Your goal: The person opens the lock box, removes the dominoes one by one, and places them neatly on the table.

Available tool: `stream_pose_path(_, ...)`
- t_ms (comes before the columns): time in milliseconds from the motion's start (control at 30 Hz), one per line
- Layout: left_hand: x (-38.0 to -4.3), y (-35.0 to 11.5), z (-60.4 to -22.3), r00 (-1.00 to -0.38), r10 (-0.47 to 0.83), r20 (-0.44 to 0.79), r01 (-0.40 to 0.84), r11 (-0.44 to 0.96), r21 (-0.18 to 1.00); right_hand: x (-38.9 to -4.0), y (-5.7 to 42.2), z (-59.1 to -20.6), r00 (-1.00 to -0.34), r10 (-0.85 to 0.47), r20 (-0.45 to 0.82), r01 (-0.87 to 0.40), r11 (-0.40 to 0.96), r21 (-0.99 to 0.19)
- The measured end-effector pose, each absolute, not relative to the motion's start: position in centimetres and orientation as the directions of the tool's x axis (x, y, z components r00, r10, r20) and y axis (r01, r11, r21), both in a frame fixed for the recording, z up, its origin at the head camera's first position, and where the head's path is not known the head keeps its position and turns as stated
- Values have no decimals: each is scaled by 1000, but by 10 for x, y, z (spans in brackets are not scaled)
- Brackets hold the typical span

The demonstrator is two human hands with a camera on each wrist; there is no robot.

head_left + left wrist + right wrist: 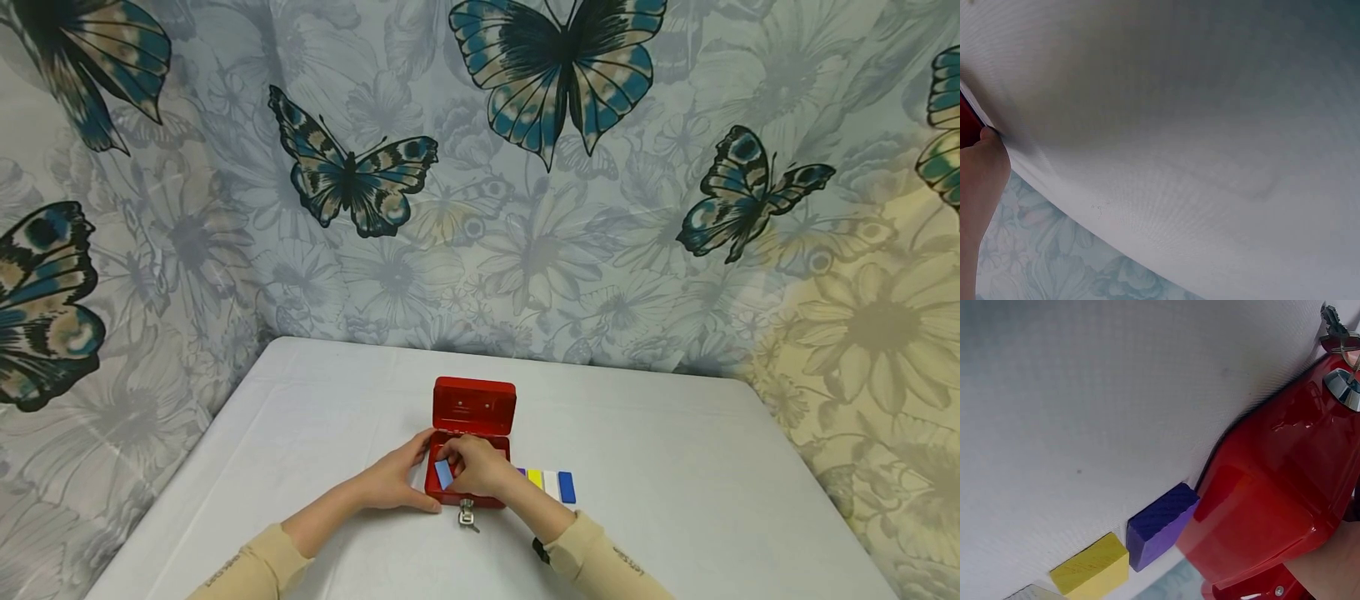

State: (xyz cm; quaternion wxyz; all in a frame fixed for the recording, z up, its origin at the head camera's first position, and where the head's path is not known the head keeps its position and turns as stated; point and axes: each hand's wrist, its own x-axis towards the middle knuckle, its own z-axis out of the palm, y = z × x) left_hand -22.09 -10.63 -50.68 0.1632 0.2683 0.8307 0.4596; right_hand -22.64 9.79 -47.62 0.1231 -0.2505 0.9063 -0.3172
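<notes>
A red metal cash box (474,406) stands on the table with its lid raised. My left hand (386,481) holds the box by its left side, thumb at the front corner and fingers toward the back. In the left wrist view, only part of that hand (984,172) and a red edge show. Inside the box, my right hand (480,468) pinches a light blue block (444,474), its fingertips partly hidden. A key ring with keys (467,517) hangs from the front lock, also seen as keys (1333,320) in the right wrist view.
Right of the box is a row of blocks: purple (1160,526), yellow (535,477), white (551,483) and dark blue (567,487). A small black object (540,550) shows beside the right cuff. White cloth covers the table (660,467); butterfly-patterned fabric (540,250) hangs behind.
</notes>
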Motion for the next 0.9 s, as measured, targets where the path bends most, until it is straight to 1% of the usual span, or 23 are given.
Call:
stream_pose_path(233,-220,-106,-504,-811,583,-43,271,440,856,-225,100,-476,-844,-534,-48,-389,671,-631)
stream_pose_path(433,-220,-106,-504,-806,590,-37,284,441,851,-223,102,-474,-852,-521,-56,-376,682,-627)
stream_pose_path(900,-220,-106,-507,-806,592,-28,293,439,849,-222,108,-475,-848,-527,-47,-362,643,-675)
